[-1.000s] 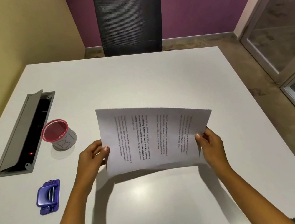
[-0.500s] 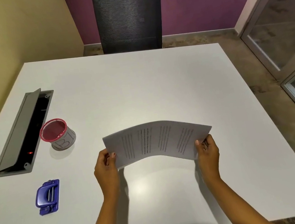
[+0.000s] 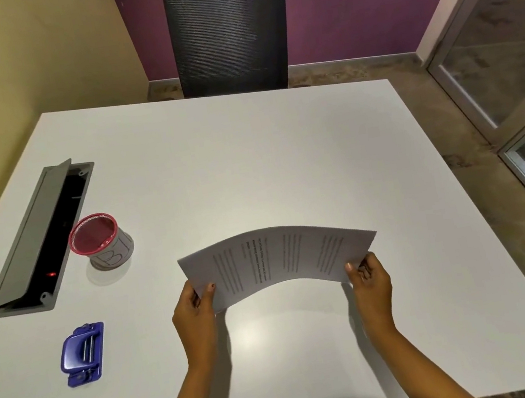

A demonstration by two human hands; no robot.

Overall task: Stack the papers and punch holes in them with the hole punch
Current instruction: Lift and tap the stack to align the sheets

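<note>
Above the near middle of the white bench point(image 3: 248, 166), both hands hold the papers point(image 3: 277, 257) by their short ends.

Left hand point(image 3: 195, 314) pinches the left end, thumb on the printed face and fingers point(image 3: 191, 297) curled behind; right hand point(image 3: 370, 281) grasps the right end the same way. Between them the sheets bow upward in an arch, clear of the bench. Well to the left lies the blue hole punch point(image 3: 84, 354), flat on the surface and untouched. Beyond it stands a red-rimmed mesh cup point(image 3: 101, 241), just beside an open grey cable tray point(image 3: 39, 236). At the far edge is a dark mesh chair point(image 3: 229, 27).
</note>
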